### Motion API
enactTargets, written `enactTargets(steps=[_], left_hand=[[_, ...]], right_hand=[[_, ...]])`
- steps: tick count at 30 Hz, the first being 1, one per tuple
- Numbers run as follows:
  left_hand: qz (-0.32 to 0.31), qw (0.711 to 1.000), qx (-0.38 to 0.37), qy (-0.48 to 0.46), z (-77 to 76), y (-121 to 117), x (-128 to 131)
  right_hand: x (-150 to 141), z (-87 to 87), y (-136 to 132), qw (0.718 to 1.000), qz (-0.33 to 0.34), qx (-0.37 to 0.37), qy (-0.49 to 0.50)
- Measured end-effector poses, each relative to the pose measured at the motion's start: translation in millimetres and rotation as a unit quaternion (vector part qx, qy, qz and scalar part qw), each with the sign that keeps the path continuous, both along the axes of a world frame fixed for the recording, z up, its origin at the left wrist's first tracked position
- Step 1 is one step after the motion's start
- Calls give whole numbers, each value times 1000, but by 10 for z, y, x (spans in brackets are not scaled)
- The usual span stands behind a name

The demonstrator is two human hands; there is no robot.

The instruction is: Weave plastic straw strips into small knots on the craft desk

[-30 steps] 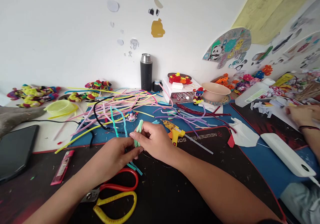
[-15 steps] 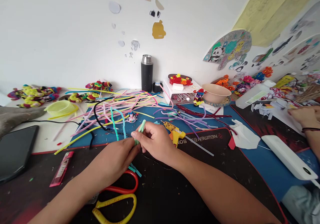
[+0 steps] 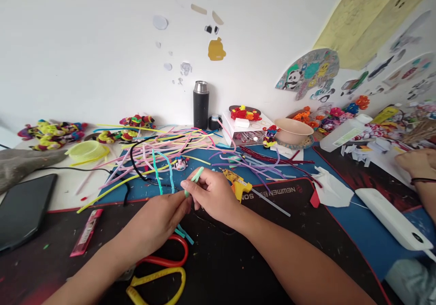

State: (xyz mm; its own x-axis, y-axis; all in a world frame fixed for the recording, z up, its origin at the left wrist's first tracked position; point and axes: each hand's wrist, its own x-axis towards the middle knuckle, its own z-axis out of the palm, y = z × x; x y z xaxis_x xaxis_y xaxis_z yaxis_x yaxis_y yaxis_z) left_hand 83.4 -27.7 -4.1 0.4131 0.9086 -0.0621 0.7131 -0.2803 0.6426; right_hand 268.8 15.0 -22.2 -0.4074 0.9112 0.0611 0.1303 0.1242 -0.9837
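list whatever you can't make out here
Pale green stems' lower ends: head view, hidden by the left hand and right hand.
Scissors' blades: head view, mostly behind the left forearm.
Black device's near corner: head view, cut off by the left edge.
Pink packet's print: head view, too small.

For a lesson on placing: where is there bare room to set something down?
The black mat is nearly bare between scissors and right forearm; a smaller patch separates phone from red packet. Fuzzy sticks crowd the area before the flask.
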Motion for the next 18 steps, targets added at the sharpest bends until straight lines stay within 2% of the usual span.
enactTargets(steps=[6, 13, 18], left_hand=[[44, 999, 11, 3, -18, 28, -27], [-8, 999, 34, -1, -39, -7, -4], [-6, 999, 25, 22, -58, 14, -58]], right_hand=[[17, -14, 49, 999, -19, -11, 31], [20, -28, 48, 998, 7, -35, 45], [17, -16, 22, 999, 32, -39, 21]])
